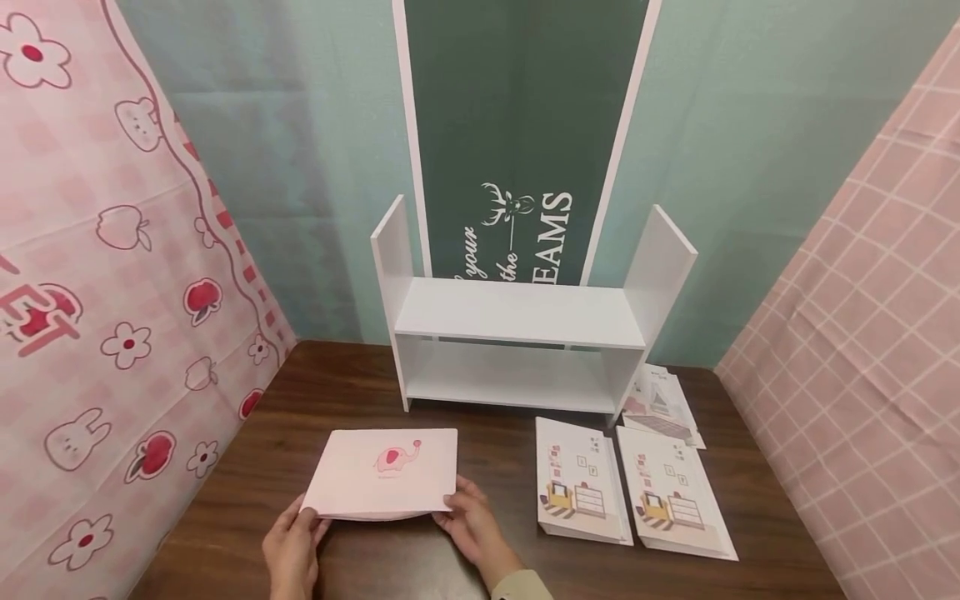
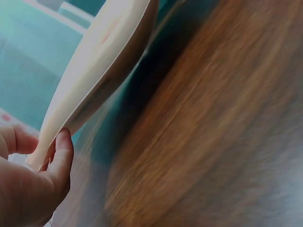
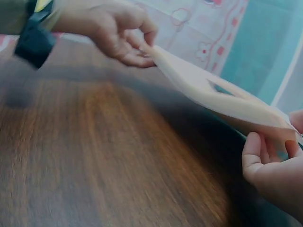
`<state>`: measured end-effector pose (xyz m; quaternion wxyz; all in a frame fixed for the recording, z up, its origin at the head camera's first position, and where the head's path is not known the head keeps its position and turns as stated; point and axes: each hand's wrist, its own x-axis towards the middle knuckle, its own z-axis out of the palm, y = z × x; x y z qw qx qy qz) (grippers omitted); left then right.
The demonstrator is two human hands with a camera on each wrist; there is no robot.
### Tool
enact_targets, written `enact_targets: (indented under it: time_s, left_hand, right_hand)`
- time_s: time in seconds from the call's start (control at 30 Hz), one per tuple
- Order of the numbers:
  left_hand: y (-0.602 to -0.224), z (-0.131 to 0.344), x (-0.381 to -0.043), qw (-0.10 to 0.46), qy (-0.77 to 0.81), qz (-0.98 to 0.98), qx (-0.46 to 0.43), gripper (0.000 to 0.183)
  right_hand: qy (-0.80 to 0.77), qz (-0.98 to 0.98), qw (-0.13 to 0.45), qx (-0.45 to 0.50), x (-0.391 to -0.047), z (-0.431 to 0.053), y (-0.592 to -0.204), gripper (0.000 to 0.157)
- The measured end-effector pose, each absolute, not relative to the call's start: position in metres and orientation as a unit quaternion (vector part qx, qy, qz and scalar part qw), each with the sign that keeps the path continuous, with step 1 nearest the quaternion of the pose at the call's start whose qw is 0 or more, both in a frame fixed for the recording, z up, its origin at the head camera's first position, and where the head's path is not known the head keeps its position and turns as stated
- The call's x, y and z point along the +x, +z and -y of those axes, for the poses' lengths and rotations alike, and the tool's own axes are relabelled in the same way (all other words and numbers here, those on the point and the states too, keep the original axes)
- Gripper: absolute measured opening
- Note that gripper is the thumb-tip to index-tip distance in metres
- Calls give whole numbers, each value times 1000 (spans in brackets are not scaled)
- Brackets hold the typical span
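Note:
A pale pink booklet (image 1: 375, 483) with a small red-pink elephant drawing is held just over the table's near side. My left hand (image 1: 292, 542) pinches its near left corner, thumb on top and fingers beneath. At the near right corner my right hand (image 1: 472, 521) pinches it the same way. Seen from the left wrist, the booklet (image 2: 94, 71) bows along its length, with the left hand (image 2: 35, 184) at its lower end. The right wrist view shows both hands gripping its two ends and the booklet's lower layer (image 3: 227, 118) sagging a little.
A white two-tier desk shelf (image 1: 517, 312) with tall side panels stands at the back. Right of centre lie two white books (image 1: 581, 479) with room drawings, side by side. Another printed book (image 1: 660, 404) lies behind them, by the shelf's right panel. Patterned cloth hangs on both sides.

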<state>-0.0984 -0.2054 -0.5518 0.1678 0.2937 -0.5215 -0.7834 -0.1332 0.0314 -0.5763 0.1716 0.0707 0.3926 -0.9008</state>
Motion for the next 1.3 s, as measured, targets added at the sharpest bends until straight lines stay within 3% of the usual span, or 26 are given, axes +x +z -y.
enact_targets:
  time_s: [0.23,0.5,0.73,1.07,1.3]
  left_hand:
    - [-551,193,-94,141,-790,535,264,52]
    - [-576,190,-100,156,-823,512,189,33]
    - [-584,184,-108,119,-797,541,241,47]
    - [-586,167,-108,128,-815,548,137,44]
    - [-594,157,-119,102,-797,574,158,61]
  right_hand:
    - [-903,-395,154,62,-127,-50,-576,57]
    - [-906,-398,126,69,-121,-64,-575,58]
    - [-899,-416,109,82,-113,-76,-568,58]
    - [-888,-445,85,75,-113,-100,-552,56]
    - [-883,-457,64,87,-111,-114,-546,56]
